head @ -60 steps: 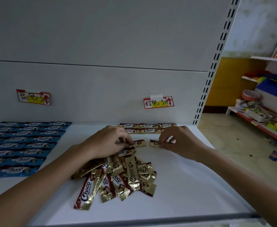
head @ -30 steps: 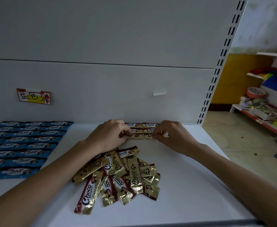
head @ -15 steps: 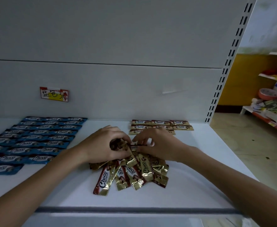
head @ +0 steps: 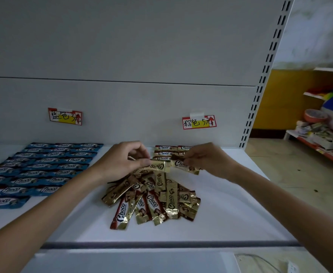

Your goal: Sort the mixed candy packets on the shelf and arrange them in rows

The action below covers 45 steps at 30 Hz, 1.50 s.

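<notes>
A loose pile of gold and brown Choco packets (head: 153,198) lies in the middle of the white shelf (head: 230,209). My left hand (head: 120,162) pinches one gold packet (head: 158,166) just above the pile. My right hand (head: 205,160) pinches another gold and brown packet (head: 185,166) beside it. Behind my hands, short rows of brown packets (head: 164,150) lie against the back wall, partly hidden by my right hand. Blue Choco packets (head: 43,168) lie in neat rows on the left.
Two handwritten red and yellow labels, one on the left (head: 65,116) and one on the right (head: 199,122), hang on the back panel. A slotted upright (head: 260,91) ends the shelf on the right. Beyond it stand other shelves with goods (head: 323,134).
After setting packets into the back brown rows, both hands came back to the pile and each lifted a gold packet. The camera view shifted.
</notes>
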Tool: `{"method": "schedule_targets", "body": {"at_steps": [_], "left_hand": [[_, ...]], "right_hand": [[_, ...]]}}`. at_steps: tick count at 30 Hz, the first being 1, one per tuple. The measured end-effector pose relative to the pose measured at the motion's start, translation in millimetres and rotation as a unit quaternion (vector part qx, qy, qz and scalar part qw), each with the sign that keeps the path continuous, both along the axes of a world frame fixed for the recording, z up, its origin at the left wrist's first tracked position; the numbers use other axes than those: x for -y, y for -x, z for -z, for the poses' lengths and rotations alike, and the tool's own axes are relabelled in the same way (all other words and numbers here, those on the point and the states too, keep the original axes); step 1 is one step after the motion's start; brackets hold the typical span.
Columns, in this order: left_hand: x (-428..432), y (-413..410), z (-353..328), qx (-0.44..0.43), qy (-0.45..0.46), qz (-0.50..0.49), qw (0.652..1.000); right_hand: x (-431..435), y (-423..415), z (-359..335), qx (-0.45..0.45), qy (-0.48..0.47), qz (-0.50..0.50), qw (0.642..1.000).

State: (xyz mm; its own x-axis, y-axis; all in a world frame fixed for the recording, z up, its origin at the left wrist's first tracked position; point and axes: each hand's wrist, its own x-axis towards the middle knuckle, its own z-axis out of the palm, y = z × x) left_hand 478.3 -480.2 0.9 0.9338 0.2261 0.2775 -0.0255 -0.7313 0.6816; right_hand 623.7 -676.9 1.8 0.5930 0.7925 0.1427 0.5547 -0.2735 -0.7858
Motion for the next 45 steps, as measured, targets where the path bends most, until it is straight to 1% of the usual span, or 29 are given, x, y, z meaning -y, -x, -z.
{"method": "schedule_targets", "body": {"at_steps": [2, 5, 10, 12, 15, 17, 19, 21, 23, 25, 29, 36, 39, 43, 45], "left_hand": [[3.7, -6.7, -1.4, 0.005, -0.001, -0.002, 1.000], [11.1, -20.0, -0.6, -0.002, -0.014, 0.002, 1.000], [25.3, -40.2, 0.9, 0.002, 0.020, 0.013, 1.000], [31.4, -47.6, 2.9, -0.003, 0.013, 0.028, 1.000], [39.8, -56.2, 9.5, -0.012, -0.023, 0.050, 0.998], [42.6, -59.7, 13.6, -0.009, -0.050, 0.069, 0.996], [42.6, -60.9, 15.9, -0.008, -0.073, 0.086, 0.994], [40.3, -61.6, 16.8, -0.016, -0.118, 0.090, 0.989], [37.5, -60.1, 16.3, -0.042, -0.142, 0.102, 0.984], [36.5, -56.8, 15.7, -0.059, -0.125, 0.110, 0.984], [34.5, -50.3, 18.2, -0.041, -0.110, 0.093, 0.989], [26.6, -38.0, 19.1, -0.048, -0.162, 0.060, 0.984], [32.8, -41.2, 15.1, -0.051, -0.205, 0.038, 0.977], [51.7, -49.8, 16.8, -0.045, -0.266, 0.053, 0.961], [56.5, -52.9, 18.1, -0.046, -0.274, 0.069, 0.958]], "right_hand": [[7.5, -5.0, -3.4, -0.023, -0.011, 0.011, 1.000], [18.5, -9.8, -6.5, -0.015, -0.005, 0.027, 1.000], [32.7, -19.4, -5.9, -0.024, -0.004, 0.058, 0.998], [38.5, -26.6, -3.4, -0.011, 0.006, 0.078, 0.997], [49.6, -38.6, 4.9, 0.035, 0.044, 0.106, 0.993], [58.1, -42.1, 12.6, 0.090, 0.098, 0.111, 0.985], [65.0, -40.9, 17.7, 0.149, 0.128, 0.126, 0.972], [69.3, -39.4, 19.1, 0.208, 0.126, 0.134, 0.961], [71.5, -37.7, 19.5, 0.234, 0.110, 0.125, 0.958], [73.3, -36.0, 19.7, 0.229, 0.103, 0.105, 0.962], [73.9, -38.4, 21.4, 0.212, 0.099, 0.088, 0.968], [65.2, -48.5, 24.1, 0.241, 0.090, 0.128, 0.958], [62.1, -48.8, 24.7, 0.239, 0.091, 0.138, 0.957], [62.0, -48.1, 25.8, 0.227, 0.089, 0.136, 0.960], [63.4, -47.4, 26.2, 0.222, 0.083, 0.132, 0.963]]}}
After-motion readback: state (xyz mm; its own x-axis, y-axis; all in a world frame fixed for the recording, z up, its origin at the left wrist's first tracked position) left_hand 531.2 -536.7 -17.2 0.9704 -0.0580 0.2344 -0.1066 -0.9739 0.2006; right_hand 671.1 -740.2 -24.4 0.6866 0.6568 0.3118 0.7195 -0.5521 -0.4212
